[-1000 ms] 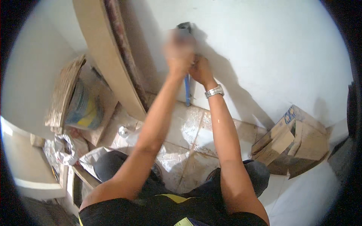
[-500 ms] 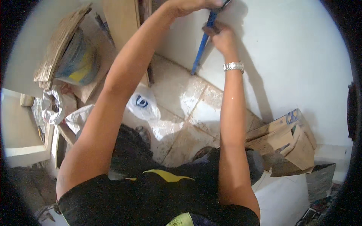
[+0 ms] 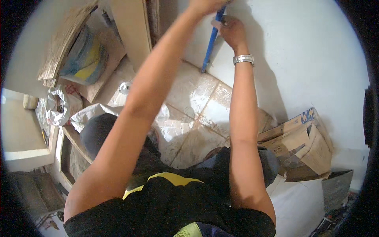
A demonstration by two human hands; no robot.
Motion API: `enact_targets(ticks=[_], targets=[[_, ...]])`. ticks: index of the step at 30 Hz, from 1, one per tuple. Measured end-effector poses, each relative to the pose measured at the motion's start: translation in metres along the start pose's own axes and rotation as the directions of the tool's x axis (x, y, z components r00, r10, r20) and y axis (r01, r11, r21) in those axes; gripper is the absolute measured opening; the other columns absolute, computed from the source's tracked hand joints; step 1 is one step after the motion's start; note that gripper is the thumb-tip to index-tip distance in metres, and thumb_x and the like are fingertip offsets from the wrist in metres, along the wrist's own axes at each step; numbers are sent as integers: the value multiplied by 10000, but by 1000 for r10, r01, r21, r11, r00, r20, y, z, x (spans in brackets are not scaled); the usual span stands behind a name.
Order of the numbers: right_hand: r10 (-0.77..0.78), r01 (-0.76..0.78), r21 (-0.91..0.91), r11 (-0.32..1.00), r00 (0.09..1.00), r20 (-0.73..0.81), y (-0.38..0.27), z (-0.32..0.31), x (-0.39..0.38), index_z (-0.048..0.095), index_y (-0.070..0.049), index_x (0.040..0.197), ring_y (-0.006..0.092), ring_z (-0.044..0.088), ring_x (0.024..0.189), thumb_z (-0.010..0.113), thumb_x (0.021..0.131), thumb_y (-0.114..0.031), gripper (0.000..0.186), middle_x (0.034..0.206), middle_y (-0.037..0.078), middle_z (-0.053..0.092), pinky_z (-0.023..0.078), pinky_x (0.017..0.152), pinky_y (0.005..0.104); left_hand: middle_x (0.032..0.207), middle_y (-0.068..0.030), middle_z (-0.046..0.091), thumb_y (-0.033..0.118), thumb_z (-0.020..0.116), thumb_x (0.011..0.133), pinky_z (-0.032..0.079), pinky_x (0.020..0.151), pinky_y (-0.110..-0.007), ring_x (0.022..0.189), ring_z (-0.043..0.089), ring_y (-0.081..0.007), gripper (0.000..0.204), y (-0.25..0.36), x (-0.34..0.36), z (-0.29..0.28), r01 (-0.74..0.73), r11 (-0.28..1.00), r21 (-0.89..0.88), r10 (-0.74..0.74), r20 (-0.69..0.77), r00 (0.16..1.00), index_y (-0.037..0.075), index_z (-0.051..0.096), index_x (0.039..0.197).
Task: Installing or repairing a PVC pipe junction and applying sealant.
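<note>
A long, narrow blue bar (image 3: 210,49) stands tilted against the white wall, its lower end down where the wall meets the floor. My right hand (image 3: 233,33), below a silver wristwatch (image 3: 243,59), is closed with thumb and fingers around the bar's upper part. Higher up, my left hand (image 3: 206,5) reaches across to the bar's top at the picture's upper edge. Its fingers look curled in, but they are partly cut off, and what they hold is hidden. The bar's top end is out of the picture.
Smeared floor tiles (image 3: 197,106) lie below. At right, an opened cardboard box (image 3: 304,150) sits against the wall. To the left are a blue and yellow bucket (image 3: 85,59) under a rough wooden board (image 3: 65,47), a white sack (image 3: 57,104) and a tall wooden panel (image 3: 132,31).
My left hand has shifted up and left, and my right hand has risen slightly. The view has moved a little. The bar's lower end stays at the foot of the wall.
</note>
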State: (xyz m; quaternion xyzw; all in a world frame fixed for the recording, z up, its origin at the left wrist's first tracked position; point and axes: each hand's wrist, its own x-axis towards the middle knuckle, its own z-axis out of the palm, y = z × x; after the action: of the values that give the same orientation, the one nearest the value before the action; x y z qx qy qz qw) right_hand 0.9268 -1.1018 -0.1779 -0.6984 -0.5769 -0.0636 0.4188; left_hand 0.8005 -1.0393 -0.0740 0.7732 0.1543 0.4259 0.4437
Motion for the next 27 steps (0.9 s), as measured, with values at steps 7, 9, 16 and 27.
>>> enact_targets(ticks=[7, 9, 16, 27], targets=[[158, -172, 145, 974, 982, 106, -28, 0, 5, 737, -32, 1021, 281, 679, 857, 755, 854, -328, 340, 930, 167, 730, 506, 829, 380, 1108, -55, 670, 295, 650, 957, 442, 997, -343, 1068, 593, -158, 403, -58, 64, -52, 31, 956, -292, 151, 582, 799, 21, 614, 1249], [72, -74, 12, 997, 990, 118, -4, -24, -8, 733, -50, 967, 348, 684, 902, 729, 846, -401, 372, 944, 197, 720, 522, 803, 435, 1050, -46, 661, 291, 624, 975, 446, 971, -349, 1017, 592, -155, 407, -40, 27, 4, -70, 949, -308, 178, 338, 924, 33, 588, 1288], [24, -34, 113, 993, 996, 86, -18, -19, 2, 719, -34, 955, 354, 682, 870, 726, 866, -294, 275, 957, 201, 711, 523, 795, 429, 756, 10, 597, 350, 766, 869, 463, 592, -273, 661, 558, -109, 370, -28, 33, 18, -168, 973, -156, 164, -36, 986, 61, 616, 1044], [-46, 48, -46, 998, 998, 34, 31, 7, 3, 680, -7, 985, 411, 648, 859, 688, 849, -199, 235, 931, 204, 708, 513, 786, 469, 887, -156, 703, 220, 704, 892, 523, 748, -381, 819, 687, -278, 267, -11, 16, 47, -243, 969, -54, 215, -307, 927, 36, 590, 1048]])
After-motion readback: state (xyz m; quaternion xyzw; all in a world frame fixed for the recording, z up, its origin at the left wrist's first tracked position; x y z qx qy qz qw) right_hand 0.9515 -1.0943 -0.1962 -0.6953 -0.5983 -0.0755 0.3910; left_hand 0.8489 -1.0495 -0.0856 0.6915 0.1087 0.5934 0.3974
